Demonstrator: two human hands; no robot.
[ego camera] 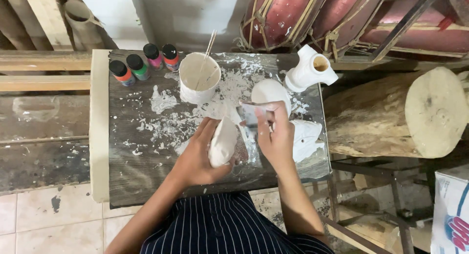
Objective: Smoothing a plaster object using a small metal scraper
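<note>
Left hand [198,154] is wrapped around a white plaster piece [223,141], fingers curled up its near side, thumb underneath, holding it tilted just above the work board [132,171]. Right hand [276,137] comes in from the other side, fingers pinched shut on a flat metal scraper blade [251,115], its edge lying right beside the plaster piece; whether it touches the piece is hard to tell. Both forearms angle up from the bottom of the view and meet over the front middle of the board, above a dark striped apron [224,224].

Out from the hands: a white cup [199,78] stands upright at the back of the board, coated in plaster inside and out, with a thin stick [209,44] leaning in it. What lies at its bottom cannot be made out. To its left sit four small paint bottles [139,66] with black caps, showing orange, green, pink and red, all capped and clustered at the back left corner.

Right of the cup there is a rounded white cast [270,92], just behind the right hand. Further right a white figure-shaped mould [310,68] stands with an open, brownish hollow on top. Another flat white cast [307,139] lies under the right wrist side. Plaster scrapings [166,122] are strewn across the board. A thick log [395,115] lies off to the right.
</note>
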